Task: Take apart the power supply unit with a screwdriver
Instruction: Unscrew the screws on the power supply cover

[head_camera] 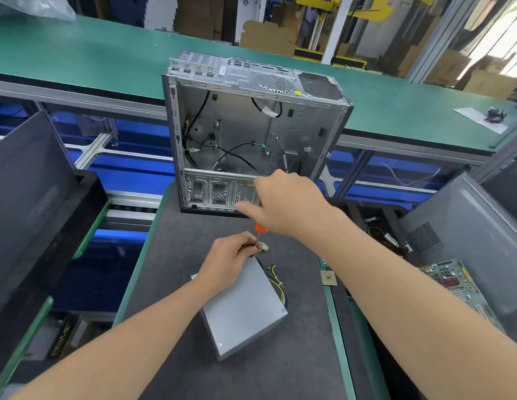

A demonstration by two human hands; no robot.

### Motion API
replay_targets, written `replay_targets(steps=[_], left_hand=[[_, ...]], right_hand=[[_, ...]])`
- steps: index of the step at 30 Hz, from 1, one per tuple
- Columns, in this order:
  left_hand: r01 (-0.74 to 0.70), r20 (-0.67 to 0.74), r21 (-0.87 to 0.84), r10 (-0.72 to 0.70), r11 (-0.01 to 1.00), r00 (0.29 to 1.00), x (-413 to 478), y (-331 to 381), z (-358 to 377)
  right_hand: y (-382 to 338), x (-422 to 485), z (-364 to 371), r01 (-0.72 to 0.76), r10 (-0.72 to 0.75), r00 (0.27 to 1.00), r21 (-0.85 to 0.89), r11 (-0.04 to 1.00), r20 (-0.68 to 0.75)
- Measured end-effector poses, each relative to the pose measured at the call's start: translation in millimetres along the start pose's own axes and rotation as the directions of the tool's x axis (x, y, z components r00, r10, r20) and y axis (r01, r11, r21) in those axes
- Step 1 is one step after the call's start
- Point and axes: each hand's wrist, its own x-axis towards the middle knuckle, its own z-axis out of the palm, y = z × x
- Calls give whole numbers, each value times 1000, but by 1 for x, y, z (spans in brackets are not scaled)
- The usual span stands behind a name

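- Well to the left of both hands, a black case panel (pixel 35 197) stands on edge beside the work area.
- Next along, the left hand (pixel 231 258) sits over the far corner of the power supply unit (pixel 245 310). Its fingers are curled and pinch the thin metal shaft of the screwdriver (pixel 258 239) close to the tip.
- Beneath and nearer than that hand, the grey power supply unit lies flat on the dark counter (pixel 295 356). A bundle of yellow and black wires (pixel 276 281) spills from the side towards the right forearm.
- At the left hand's fingertips a small white connector (pixel 264 247) shows; whether the fingers hold it cannot be told.
- Just above and to the right, the right hand (pixel 286 203) is closed round the screwdriver's orange handle. Only a sliver of the handle shows below the palm, and the tool points down at the unit.
- Beyond both hands, an open, stripped computer case (pixel 251 125) stands upright on the counter with loose black cables inside.
- Right of the right forearm, a small square processor chip (pixel 328 277) lies at the counter's green edge.
- Farther right, a green motherboard (pixel 453 284) lies against a grey perforated panel (pixel 468 226).
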Motion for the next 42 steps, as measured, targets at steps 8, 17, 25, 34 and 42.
replay_targets(steps=[8,17,25,34,42], left_hand=[[-29,52,-35,30,999,998,-1,1,-7],[-41,87,56,36,998,996,0,1,-5],[-90,71,156,80,984,994,0,-1,2],[-35,45,168,28,985,999,1,1,0],[11,0,202,-11,979,1000,3,-5,4]], right_hand=[[5,-3,-9,144,-176,978,243,959,115],[9,-5,-7,118,-143,987,277,953,71],[14,-7,-9,92,-117,990,253,963,83],[16,-9,-17,85,-108,991,252,964,79],[15,-11,-18,87,-109,992,280,956,64]])
